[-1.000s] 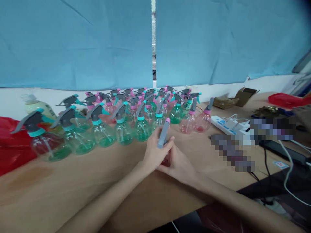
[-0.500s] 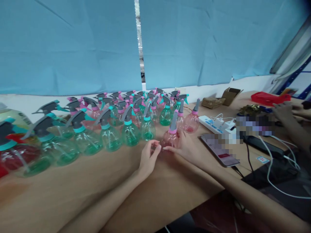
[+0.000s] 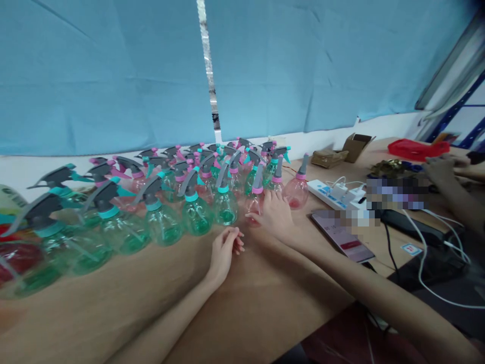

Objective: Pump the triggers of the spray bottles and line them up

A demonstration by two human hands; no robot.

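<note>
A pink spray bottle (image 3: 254, 202) with a grey nozzle and pink collar stands upright at the right end of the front row. Around its right side is my right hand (image 3: 276, 216), thumb in front and fingers behind. My left hand (image 3: 224, 253) hovers over the table with fingers loosely curled, thumb near the fingertips; nothing shows in it. Just behind it stands a green spray bottle (image 3: 225, 207), beside another green bottle (image 3: 196, 215). Two more pink bottles, one of them at the far right (image 3: 295, 191), stand behind my right hand.
Several green and pink bottles fill the left and back of the table (image 3: 151, 298). To the right lie a phone (image 3: 343, 236), a white power strip (image 3: 328, 194), cables and an open cardboard box (image 3: 358, 147). Another person's hands (image 3: 443, 169) are at the far right.
The pink bottle has moved back and left into line with the green ones, my right hand still at it. My left hand has drawn away from it, toward me. The view has shifted slightly.
</note>
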